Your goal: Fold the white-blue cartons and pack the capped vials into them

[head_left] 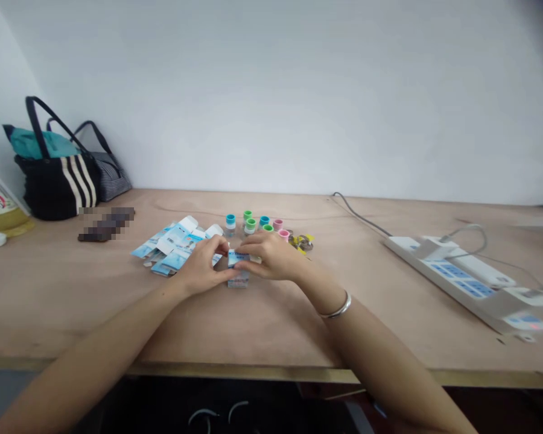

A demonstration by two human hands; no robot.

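Note:
Between my hands a small blue-and-white carton (238, 281) stands on the wooden table. My left hand (203, 265) grips its left side, thumb in front and fingers behind. From the right, my right hand (269, 256) closes on the upper part, its fingers over the top edge. My fingers partly hide the carton's top. Flattened blue-and-white cartons (176, 244) lie in a loose pile just beyond my left hand. Behind the hands stand several small clear jars with coloured rims, among them a blue-topped jar (230, 224) and a pink-topped jar (277, 225).
Crumpled yellow-and-dark pieces (304, 242) lie right of the jars. A white power strip (461, 280) with plugs and cables runs along the right. At the left are a black striped bag (58, 187), a bottle of yellow liquid (2, 208) and a blurred dark object (106, 225).

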